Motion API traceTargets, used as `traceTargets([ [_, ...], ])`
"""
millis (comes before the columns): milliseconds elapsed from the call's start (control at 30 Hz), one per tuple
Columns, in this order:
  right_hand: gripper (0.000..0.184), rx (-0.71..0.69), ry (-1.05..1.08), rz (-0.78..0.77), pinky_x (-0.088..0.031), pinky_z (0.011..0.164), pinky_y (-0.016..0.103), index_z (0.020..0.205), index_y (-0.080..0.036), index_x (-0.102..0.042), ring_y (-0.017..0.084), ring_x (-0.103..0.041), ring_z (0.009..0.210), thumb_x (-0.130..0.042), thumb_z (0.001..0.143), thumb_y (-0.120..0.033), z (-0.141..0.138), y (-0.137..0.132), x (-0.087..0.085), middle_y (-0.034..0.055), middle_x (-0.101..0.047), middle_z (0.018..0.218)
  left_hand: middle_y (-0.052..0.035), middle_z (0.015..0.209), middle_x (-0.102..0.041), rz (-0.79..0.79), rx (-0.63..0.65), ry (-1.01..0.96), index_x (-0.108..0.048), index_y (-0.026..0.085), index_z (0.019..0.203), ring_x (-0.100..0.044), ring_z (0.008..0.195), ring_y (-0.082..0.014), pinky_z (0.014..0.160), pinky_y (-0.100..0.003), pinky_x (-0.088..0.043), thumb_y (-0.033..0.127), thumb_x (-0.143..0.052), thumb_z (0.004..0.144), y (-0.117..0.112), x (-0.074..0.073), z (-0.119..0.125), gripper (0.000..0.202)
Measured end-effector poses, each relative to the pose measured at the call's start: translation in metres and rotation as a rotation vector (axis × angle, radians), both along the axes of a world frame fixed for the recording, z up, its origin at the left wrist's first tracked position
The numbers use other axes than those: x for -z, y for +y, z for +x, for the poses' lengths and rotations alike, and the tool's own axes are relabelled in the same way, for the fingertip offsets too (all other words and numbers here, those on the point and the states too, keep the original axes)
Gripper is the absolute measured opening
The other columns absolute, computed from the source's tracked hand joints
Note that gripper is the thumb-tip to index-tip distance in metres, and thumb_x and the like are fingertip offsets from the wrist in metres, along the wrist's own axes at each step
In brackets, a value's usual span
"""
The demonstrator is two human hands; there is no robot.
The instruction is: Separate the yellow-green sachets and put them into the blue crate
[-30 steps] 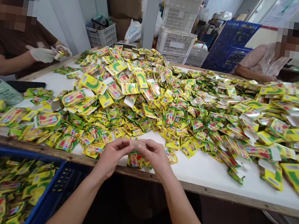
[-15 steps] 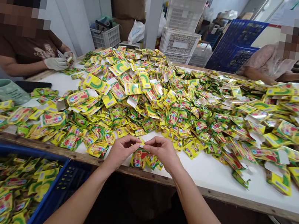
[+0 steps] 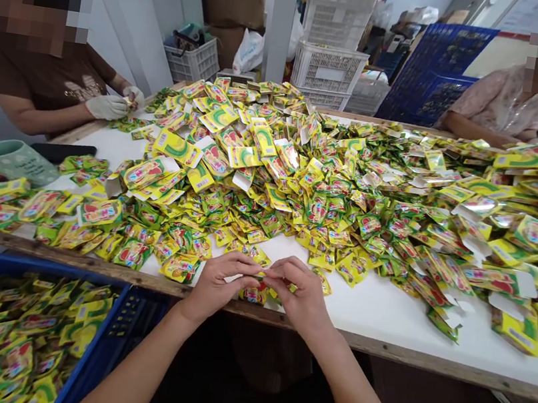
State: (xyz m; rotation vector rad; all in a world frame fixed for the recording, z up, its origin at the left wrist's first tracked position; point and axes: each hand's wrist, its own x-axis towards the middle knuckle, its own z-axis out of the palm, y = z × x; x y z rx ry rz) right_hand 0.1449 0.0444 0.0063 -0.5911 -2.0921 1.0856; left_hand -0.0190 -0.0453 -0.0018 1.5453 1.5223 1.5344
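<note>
Above the table's front edge, my left hand (image 3: 221, 282) and my right hand (image 3: 300, 290) meet fingertip to fingertip. Both are closed in a pinch on a small yellow box (image 3: 262, 274), mostly covered by the fingers. Just beneath them lies a green and yellow candy packet (image 3: 255, 292) with red print, partly hidden. A large heap of yellow boxes (image 3: 176, 147) and small shiny packets (image 3: 318, 210) spreads beyond my hands. Several boxes on the right have white flaps standing open.
A blue crate (image 3: 119, 300) full of packed boxes stands at the lower left. A green mug (image 3: 17, 160) and a dark phone-like slab (image 3: 67, 151) lie on the table's left. One gloved person (image 3: 64, 83) sits left, another person (image 3: 491, 100) at the far right. White crates (image 3: 326, 72) stack behind.
My fingertips have drawn closer together over the small box, and the packet below is more covered. The view has shifted slightly. The left person's gloved hands have moved a little.
</note>
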Motion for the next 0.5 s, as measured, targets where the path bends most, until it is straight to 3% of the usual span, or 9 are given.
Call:
traceTargets([
  [100, 0.018, -0.047, -0.045, 0.130, -0.046, 0.073, 0.027, 0.089, -0.020, -0.067, 0.015, -0.057, 0.084, -0.050, 0.092, -0.024, 0.005, -0.006, -0.005, 0.0067, -0.058, 0.094, -0.0081, 0.103, -0.068, -0.020, 0.038, 0.016, -0.074, 0.023, 0.092, -0.062, 0.097, -0.0200, 0.090, -0.033, -0.046, 0.025, -0.070, 0.076, -0.002, 0.005, -0.001, 0.016],
  [233, 0.024, -0.130, -0.111, 0.135, -0.046, 0.085, 0.030, 0.104, -0.023, -0.066, 0.017, -0.055, 0.097, -0.044, 0.094, -0.021, 0.020, 0.000, -0.003, 0.0076, -0.057, 0.105, -0.0063, 0.091, -0.065, -0.049, 0.084, 0.064, -0.070, 0.023, 0.103, -0.059, 0.086, -0.0168, 0.080, -0.029, -0.046, 0.027, -0.062, 0.084, 0.002, 0.009, 0.006, 0.021],
  [333, 0.032, -0.004, -0.144, 0.100, -0.046, 0.086, 0.034, 0.114, -0.024, -0.060, 0.018, -0.055, 0.098, -0.045, 0.088, -0.013, 0.032, 0.013, 0.004, 0.0073, -0.057, 0.109, -0.0051, 0.086, -0.061, -0.053, 0.016, 0.100, -0.069, 0.024, 0.107, -0.057, 0.080, -0.0155, 0.074, -0.027, -0.045, 0.028, -0.058, 0.086, 0.002, 0.006, 0.010, 0.024],
  [400, 0.041, 0.027, -0.243, 0.136, -0.043, 0.093, 0.038, 0.118, -0.024, -0.058, 0.020, -0.051, 0.106, -0.051, 0.080, -0.008, 0.035, 0.018, 0.007, 0.0075, -0.054, 0.117, -0.0042, 0.091, -0.063, -0.028, -0.203, 0.019, -0.069, 0.025, 0.105, -0.058, 0.083, -0.0159, 0.074, -0.026, -0.045, 0.029, -0.059, 0.085, -0.007, 0.000, 0.004, 0.022],
  [500, 0.057, -0.119, -0.446, 0.225, -0.037, 0.101, 0.041, 0.122, -0.024, -0.057, 0.024, -0.041, 0.120, -0.060, 0.069, -0.004, 0.030, 0.018, 0.009, 0.0070, -0.050, 0.128, -0.0019, 0.107, -0.064, 0.109, -0.766, -0.168, -0.062, 0.026, 0.114, -0.061, 0.088, -0.0179, 0.077, -0.029, -0.048, 0.033, -0.061, 0.083, -0.050, -0.004, -0.033, 0.031],
])
